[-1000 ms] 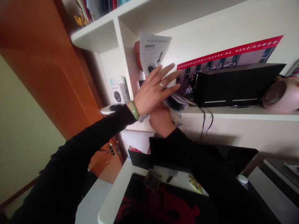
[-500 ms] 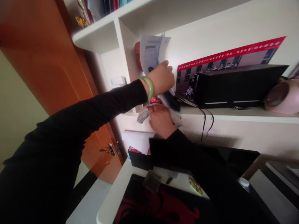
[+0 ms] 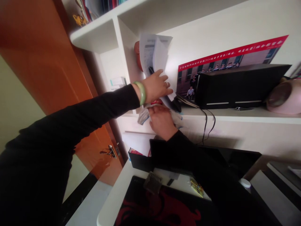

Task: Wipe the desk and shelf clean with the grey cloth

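My left hand point(image 3: 156, 86), with a green bangle at the wrist, is over the shelf in front of white printed papers point(image 3: 155, 51). Its fingers are spread and nothing shows in them. Just below it, my right hand point(image 3: 162, 121) is wrapped round a crumpled whitish cloth point(image 3: 144, 116) at the shelf's front edge. A small red item point(image 3: 157, 102) shows between the two hands, partly hidden. Behind the papers stands a reddish-brown object point(image 3: 138, 56). A dark object point(image 3: 176, 104) lies to the right of my hands.
A group photo point(image 3: 230, 53) stands behind a black box point(image 3: 235, 88), with a pink rounded object point(image 3: 287, 97) at right. Black cables hang over the shelf edge. Below are a dark monitor point(image 3: 244, 160), a black-and-red mat point(image 3: 164, 207) and a clear box point(image 3: 153, 183). An orange door point(image 3: 58, 72) is at left.
My left hand has gone from closed to spread and has moved slightly left and down. The papers have shifted and fanned out. My right hand and the cloth look nearly the same.
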